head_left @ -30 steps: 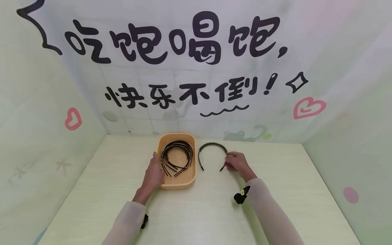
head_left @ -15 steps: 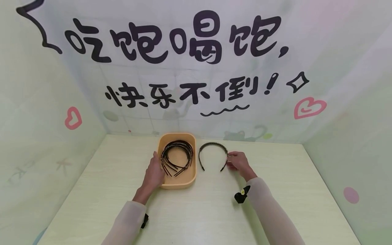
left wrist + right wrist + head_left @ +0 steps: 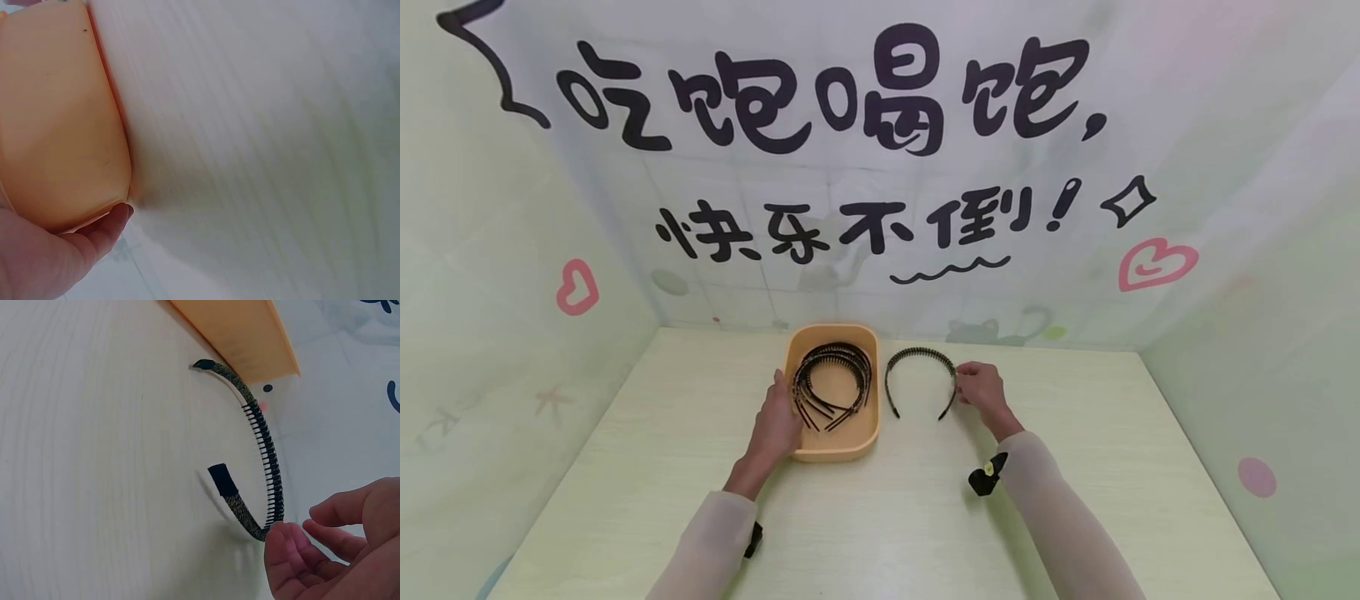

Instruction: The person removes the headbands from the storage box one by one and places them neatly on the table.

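An orange plastic bin (image 3: 837,450) stands at the back of the table, with several black headbands (image 3: 835,367) nested inside it. My left hand (image 3: 775,425) grips its left side, thumb up at the rim; the left wrist view shows the fingers curled under the bin's wall (image 3: 62,119). To the right of the bin, one dark toothed headband (image 3: 921,352) lies with its ends toward me. My right hand (image 3: 981,390) is at this headband's right side. In the right wrist view its fingertips overlap the headband (image 3: 265,447), and a gap shows between thumb and fingers.
The pale wooden table (image 3: 880,533) is enclosed by printed curtain walls (image 3: 880,308) at the back and both sides. Each sleeve has a black strap device at the wrist, the right one (image 3: 985,477) hanging over the table.
My right hand has moved slightly away from me along the headband's right side, its fingers shifting higher. The headband lies almost where it was. The left hand and bin have stayed put.
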A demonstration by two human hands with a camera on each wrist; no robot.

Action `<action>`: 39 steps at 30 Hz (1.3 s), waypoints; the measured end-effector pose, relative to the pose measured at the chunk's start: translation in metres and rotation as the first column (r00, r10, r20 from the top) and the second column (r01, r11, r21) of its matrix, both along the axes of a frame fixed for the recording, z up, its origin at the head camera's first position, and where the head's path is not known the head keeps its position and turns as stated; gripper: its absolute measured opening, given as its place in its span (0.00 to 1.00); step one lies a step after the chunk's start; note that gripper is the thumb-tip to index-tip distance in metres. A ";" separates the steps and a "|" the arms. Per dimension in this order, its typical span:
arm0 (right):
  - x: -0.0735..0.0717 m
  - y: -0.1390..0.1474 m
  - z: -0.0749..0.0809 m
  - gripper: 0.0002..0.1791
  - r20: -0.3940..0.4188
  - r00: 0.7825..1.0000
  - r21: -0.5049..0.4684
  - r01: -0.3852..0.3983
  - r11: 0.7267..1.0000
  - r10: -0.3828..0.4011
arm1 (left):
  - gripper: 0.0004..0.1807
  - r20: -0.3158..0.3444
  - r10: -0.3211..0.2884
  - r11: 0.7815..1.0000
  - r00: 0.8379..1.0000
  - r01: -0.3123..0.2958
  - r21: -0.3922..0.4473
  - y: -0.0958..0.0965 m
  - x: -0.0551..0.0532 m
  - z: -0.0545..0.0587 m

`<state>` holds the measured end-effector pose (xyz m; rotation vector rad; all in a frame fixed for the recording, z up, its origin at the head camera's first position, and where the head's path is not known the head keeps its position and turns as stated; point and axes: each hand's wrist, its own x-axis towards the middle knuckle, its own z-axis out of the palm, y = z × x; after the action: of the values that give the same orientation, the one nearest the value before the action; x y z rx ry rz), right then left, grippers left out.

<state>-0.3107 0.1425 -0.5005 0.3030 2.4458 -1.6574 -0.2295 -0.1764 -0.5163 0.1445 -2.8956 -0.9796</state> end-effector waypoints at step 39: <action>0.037 -0.143 0.041 0.38 0.071 0.924 -0.243 -0.348 0.905 0.375 | 0.38 0.008 -0.009 1.000 1.000 0.009 0.009 0.000 -0.001 0.002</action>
<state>-0.2742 -0.0002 -0.4596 -0.0835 2.0466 -1.6725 -0.2310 -0.1760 -0.5140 0.1360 -2.9022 -0.9955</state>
